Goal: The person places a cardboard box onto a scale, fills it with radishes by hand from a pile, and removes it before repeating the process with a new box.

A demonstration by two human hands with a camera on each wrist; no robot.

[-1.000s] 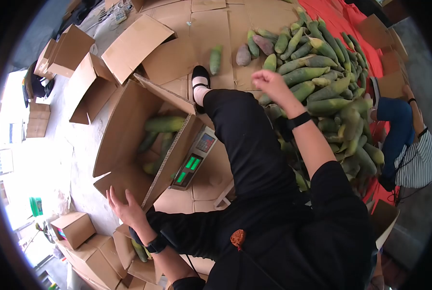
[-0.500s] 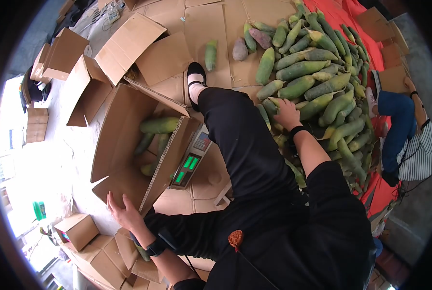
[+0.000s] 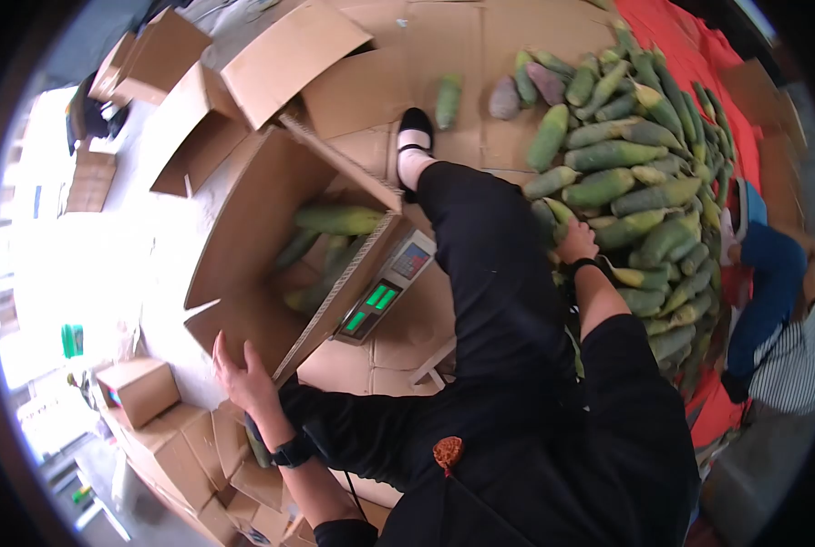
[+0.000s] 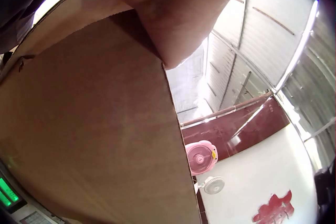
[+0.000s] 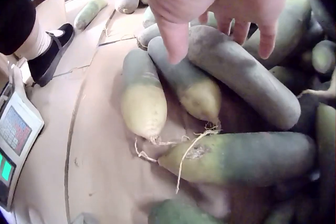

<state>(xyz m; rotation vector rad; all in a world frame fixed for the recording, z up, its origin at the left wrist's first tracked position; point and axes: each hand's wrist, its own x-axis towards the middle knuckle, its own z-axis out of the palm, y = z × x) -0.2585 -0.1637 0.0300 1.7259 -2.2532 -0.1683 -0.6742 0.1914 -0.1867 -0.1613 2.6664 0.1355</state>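
Note:
At the near-left corner of the open cardboard box (image 3: 234, 214), my left hand (image 3: 248, 383) rests against the flap with its fingers extended. The left wrist view shows part of that hand (image 4: 178, 14) over the cardboard (image 4: 105, 119); its fingers are hidden. Inside the box lie several green radishes (image 3: 335, 219). My right hand (image 3: 576, 242) is low over the near-left side of the radish pile (image 3: 617, 155). In the right wrist view, the right hand (image 5: 220, 3) has thumb and fingers spread on either side of a grey-green radish (image 5: 241, 77); firm contact cannot be told.
A scale (image 3: 385, 287) with a green display stands beside the box. One radish (image 3: 448, 100) lies apart near my shod foot (image 3: 415, 137). Other boxes (image 3: 139, 392) stand at the left. Another person's leg (image 3: 763, 283) is beyond the pile on the right.
The right hand came down from above the pile onto its near-left side, then shifted slightly nearer my body. My left hand stays at the box flap. The head view has shifted.

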